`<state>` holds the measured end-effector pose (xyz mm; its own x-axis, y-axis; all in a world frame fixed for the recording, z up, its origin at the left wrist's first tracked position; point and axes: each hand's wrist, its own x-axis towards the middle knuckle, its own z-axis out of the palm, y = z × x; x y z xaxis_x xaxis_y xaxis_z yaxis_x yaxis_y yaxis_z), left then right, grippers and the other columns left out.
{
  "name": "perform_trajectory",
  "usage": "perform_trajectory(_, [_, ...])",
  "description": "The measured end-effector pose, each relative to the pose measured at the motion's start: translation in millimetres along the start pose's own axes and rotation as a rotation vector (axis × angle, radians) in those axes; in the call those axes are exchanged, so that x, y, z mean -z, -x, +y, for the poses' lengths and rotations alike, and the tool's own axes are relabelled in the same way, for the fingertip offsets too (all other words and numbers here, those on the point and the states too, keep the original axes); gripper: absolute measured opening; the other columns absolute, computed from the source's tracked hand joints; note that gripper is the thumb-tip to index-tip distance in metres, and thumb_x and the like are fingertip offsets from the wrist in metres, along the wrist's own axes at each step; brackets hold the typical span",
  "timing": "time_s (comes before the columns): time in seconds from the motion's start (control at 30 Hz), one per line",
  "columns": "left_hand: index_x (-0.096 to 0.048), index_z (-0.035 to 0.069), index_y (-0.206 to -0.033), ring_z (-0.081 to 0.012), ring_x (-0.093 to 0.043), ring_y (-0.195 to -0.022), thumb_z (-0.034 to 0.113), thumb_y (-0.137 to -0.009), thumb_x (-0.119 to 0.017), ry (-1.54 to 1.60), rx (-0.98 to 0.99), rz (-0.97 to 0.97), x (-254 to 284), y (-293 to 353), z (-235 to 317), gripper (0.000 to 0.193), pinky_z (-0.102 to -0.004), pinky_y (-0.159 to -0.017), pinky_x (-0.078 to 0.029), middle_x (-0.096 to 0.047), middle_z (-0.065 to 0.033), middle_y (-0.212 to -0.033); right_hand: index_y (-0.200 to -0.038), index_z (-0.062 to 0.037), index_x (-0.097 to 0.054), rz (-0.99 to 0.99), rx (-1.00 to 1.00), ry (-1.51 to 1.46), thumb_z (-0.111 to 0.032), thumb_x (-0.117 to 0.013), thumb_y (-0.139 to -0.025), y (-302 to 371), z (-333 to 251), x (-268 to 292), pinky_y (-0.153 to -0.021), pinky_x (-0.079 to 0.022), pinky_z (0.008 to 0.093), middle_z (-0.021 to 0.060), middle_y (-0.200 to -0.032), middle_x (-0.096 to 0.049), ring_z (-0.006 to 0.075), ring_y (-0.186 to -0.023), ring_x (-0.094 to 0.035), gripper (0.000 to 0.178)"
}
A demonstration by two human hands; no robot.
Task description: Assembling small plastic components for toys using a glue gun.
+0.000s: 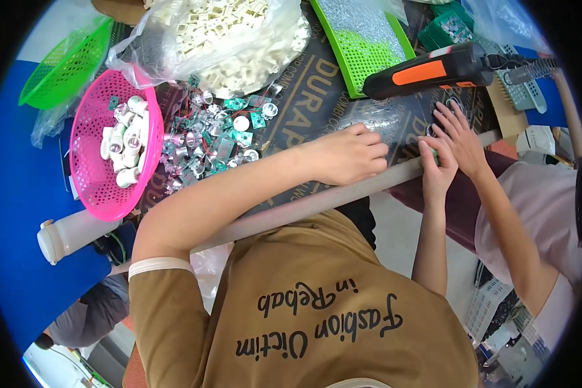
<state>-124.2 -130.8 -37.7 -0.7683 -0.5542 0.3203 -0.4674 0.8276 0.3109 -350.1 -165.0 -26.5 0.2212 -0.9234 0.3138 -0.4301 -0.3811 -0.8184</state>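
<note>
The dark brown, printed tabletop (291, 132) takes up most of the working area I have on camera, its near edge finished with a pale grey rail (291, 208). At the far side I see a clear plastic bag (132, 57), open and heaped with small cream-coloured plastic parts (239, 52). Left of it sits a bright pink, perforated oval basket (84, 161), tilted, holding white, rounded bulb-like pieces (130, 143); a lime-green perforated basket (48, 84) leans beyond it. On the far right, a lime-green rectangular tray (352, 76) carries many tiny silvery bits (362, 22). A black-and-orange handheld tool (420, 72) juts across its near corner, blocking part of my view. Between the pink basket and the left forearm lies a loose pile of green circuit boards, red wires and silvery cups (223, 149).

The left hand (354, 155) rests by the rail, fingers curled inward; I can't tell whether anything is inside. The right hand (438, 165) has thumb and fingertips pinching what looks like a small green piece (435, 155), just above the rail. A co-worker's hand (460, 136), fingers spread, crowds in right beside it.
</note>
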Motion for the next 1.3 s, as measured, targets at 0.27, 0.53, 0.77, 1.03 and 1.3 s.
perform_trajectory(0.27, [-0.053, 0.009, -0.071, -0.021, -0.055, -0.077, 0.032, -0.087, -0.052, 0.004, -0.114, 0.023, -1.1, -2.1, -8.5, 0.028, -0.0341, -0.067, -0.046, -0.052, -0.0045, -0.073, -0.084, 0.0023, -0.066, 0.115, 0.066, 0.071, 0.001, -0.065, -0.08, 4.3, -2.9, -10.5, -0.063, -0.041, 0.0221, 0.0049, -0.074, -0.06, 0.0113, -0.069, -0.054, 0.005])
perform_trajectory(0.53, [-0.059, 0.007, -0.056, -0.0283, -0.06, -0.056, 0.039, -0.089, -0.048, -0.036, -0.003, 0.022, -3.8, -0.5, -0.9, 0.048, -0.0385, -0.05, -0.047, -0.058, -0.0088, -0.058, -0.086, 0.0013, -0.066, 0.15, 0.115, 0.066, 0.0, -0.065, -0.08, 6.7, -0.2, -14.6, -0.064, -0.042, 0.0223, 0.0043, -0.075, -0.061, 0.0106, -0.068, -0.054, 0.006])
perform_trajectory(0.77, [-0.063, 0.008, -0.056, -0.0306, -0.061, -0.055, 0.037, -0.091, -0.044, 0.049, 0.341, 0.147, 1.3, -9.3, 0.9, 0.049, -0.041, -0.052, -0.048, -0.06, -0.011, -0.057, -0.086, 0.0011, -0.067, 0.047, 0.031, -0.029, -0.001, -0.066, -0.079, 9.8, -18.7, -23.1, -0.065, -0.042, 0.0229, 0.0046, -0.076, -0.061, 0.0122, -0.069, -0.055, 0.007])
perform_trajectory(1.03, [-0.048, 0.001, -0.051, -0.0118, -0.031, -0.042, 0.023, -0.091, -0.057, 0.8, 0.736, 0.693, 5.0, -14.9, 6.2, 0.046, -0.0305, -0.041, -0.027, -0.042, -0.0044, -0.045, -0.084, -0.0011, -0.065, -0.261, 0.004, 0.052, -0.005, -0.066, -0.079, 14.1, -50.6, -31.5, -0.063, -0.046, 0.0278, 0.0087, -0.075, -0.062, 0.0182, -0.068, -0.06, 0.007])
perform_trajectory(1.3, [-0.033, 0.015, -0.054, -0.0111, -0.026, -0.034, 0.029, -0.091, -0.054, 2.115, 1.029, 1.248, 32.4, -1.2, 24.6, 0.045, -0.0249, -0.031, -0.02, -0.029, 0.0019, -0.043, -0.109, -0.0033, -0.048, -0.222, 0.101, -0.241, -0.005, -0.066, -0.081, 38.1, -78.5, -70.1, -0.058, -0.04, 0.0216, 0.0013, -0.07, -0.053, 0.0067, -0.063, -0.047, 0.033])
